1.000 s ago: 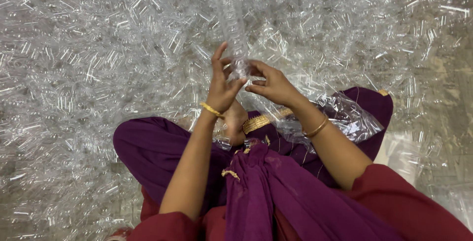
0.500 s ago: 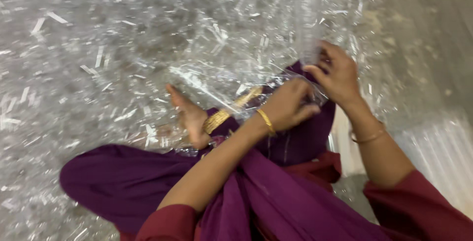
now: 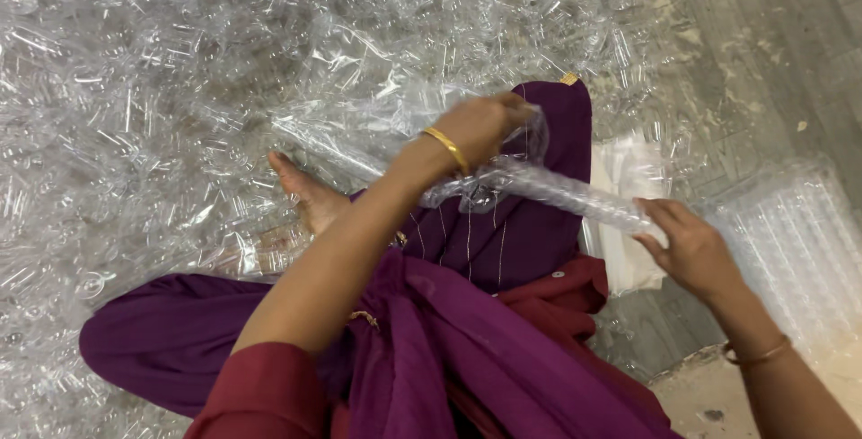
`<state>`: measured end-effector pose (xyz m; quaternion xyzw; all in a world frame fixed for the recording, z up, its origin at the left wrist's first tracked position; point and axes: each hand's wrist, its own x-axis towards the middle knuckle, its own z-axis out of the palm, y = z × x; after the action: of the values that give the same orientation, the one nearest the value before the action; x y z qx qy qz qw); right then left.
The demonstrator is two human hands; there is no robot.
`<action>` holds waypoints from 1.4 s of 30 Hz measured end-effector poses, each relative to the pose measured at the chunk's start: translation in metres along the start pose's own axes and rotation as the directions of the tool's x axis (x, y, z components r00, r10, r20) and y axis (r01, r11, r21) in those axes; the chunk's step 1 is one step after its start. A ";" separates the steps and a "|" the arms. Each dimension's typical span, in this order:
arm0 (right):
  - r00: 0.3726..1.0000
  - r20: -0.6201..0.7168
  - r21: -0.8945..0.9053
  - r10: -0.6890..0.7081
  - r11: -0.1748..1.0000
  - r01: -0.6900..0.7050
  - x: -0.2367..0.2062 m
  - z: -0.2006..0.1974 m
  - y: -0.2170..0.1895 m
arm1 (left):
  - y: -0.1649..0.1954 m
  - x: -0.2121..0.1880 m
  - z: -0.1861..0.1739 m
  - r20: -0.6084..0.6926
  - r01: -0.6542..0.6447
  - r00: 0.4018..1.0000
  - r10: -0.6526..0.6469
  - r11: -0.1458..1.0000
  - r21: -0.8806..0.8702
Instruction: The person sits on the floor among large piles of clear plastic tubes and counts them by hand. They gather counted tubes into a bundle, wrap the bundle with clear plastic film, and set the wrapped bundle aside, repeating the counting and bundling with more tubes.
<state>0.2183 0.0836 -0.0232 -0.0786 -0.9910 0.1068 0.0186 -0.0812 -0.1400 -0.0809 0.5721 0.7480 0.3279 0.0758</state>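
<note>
Across the left and top of the floor, a deep heap of clear plastic tubes (image 3: 153, 89); near its lower edge a bare foot (image 3: 305, 189) and purple garment (image 3: 485, 250). At centre, left hand (image 3: 480, 125) closed around one end of a clear plastic sleeve filled with tubes (image 3: 548, 189), right hand (image 3: 687, 246) pinching the other end above the lap. Apparently bundling in hand, calling for a level, firm carry toward the stacked packs (image 3: 790, 241) at the right floor edge.
</note>
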 end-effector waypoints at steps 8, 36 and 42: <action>0.952 -0.205 0.200 -0.227 0.943 0.267 0.046 0.048 -0.023 | 0.107 0.022 0.044 0.195 0.099 0.979 -0.064 0.979 -0.178; 0.945 -0.123 0.093 0.304 0.951 -0.294 0.112 0.046 0.114 | -0.122 -0.241 -0.065 0.051 0.894 0.277 -0.960 0.277 0.353; 0.998 0.012 0.508 -0.060 0.860 0.046 0.227 0.083 -0.105 | -0.098 -0.279 -0.027 0.016 0.858 0.488 -0.873 0.483 0.178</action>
<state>-0.0259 0.0015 -0.0769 -0.0422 -0.9300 0.3642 0.0279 -0.0796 -0.4166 -0.1896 0.1378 0.9508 0.1591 0.2275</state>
